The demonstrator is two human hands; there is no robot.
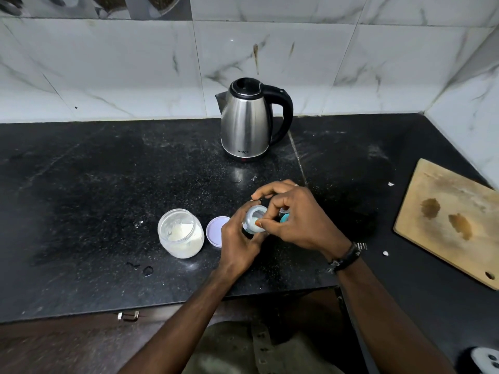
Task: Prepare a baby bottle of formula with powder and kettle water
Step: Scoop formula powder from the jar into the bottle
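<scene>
Surface: black speckled stone tabletop [108, 184], dusted with pale powder smears and a few water drops near the front edge. White marble-pattern tiled wall [135, 71] behind and on the right, forming a corner. Below the front edge, a brown cabinet front with a metal handle [128, 316].

Stainless-steel electric kettle [247, 122] stands upright near the back wall, black handle to the right, black lid closed; contents not visible.

Wooden cutting board [453, 222] lies flat at the right edge, with two dark stains.

Clear powder jar [181, 233], open, upright, left of the hands; white powder fills the lower part and coats the walls. Its lilac lid [216, 230] lies flat just beside the jar, partly hidden by the left hand.

Baby bottle [255, 220], clear with bluish tint, open mouth tilted toward the camera, held above the tabletop in front of the kettle. Left hand [237, 244] fingers grasp its body. Right hand [299, 217] fingers are curled at the bottle's mouth, pinching a small orange item [258, 224], unidentifiable. A teal part [284, 218] shows under the right hand. Black wrist strap [347, 256] on the right wrist.
</scene>
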